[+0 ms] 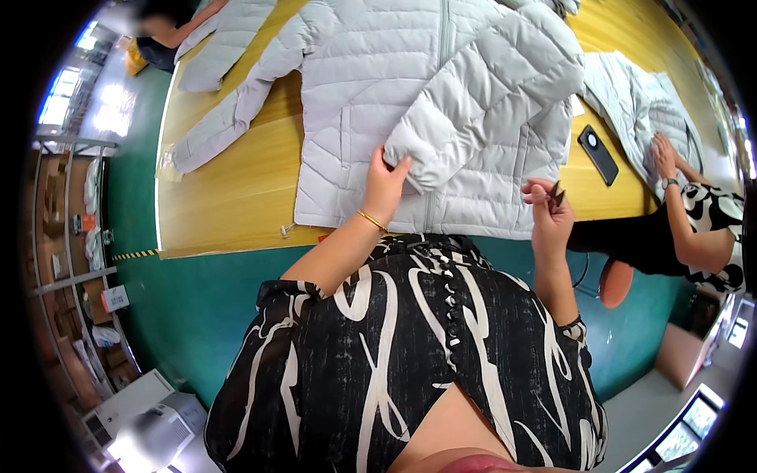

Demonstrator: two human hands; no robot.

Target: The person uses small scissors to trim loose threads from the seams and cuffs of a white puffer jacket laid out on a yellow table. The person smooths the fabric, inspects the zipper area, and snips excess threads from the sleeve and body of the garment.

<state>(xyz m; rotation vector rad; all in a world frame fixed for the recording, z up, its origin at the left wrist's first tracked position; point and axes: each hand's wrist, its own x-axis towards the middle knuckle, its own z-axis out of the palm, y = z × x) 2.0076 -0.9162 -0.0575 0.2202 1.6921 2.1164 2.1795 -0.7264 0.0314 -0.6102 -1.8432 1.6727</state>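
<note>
Pinching the pale quilted jacket's (441, 102) cuff, left hand (384, 188); right hand (550, 214) grips small snips (556, 195), phone (598, 154) nearby.

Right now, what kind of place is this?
Probably a clothing workshop. Pale quilted jackets lie spread on a long wooden table, a co-worker handles another jacket nearby, and storage shelves stand on the left.

The small dark tool (557, 194) pinched in the right hand (548, 221) is showing too little to tell its kind. The folded sleeve (481, 102) is covering part of the jacket's (371, 87) front. A co-worker (169, 27) at the far end of the desk (229, 205) is being cut off and blurring. Shelf goods (87, 236) are staying unreadable.
</note>
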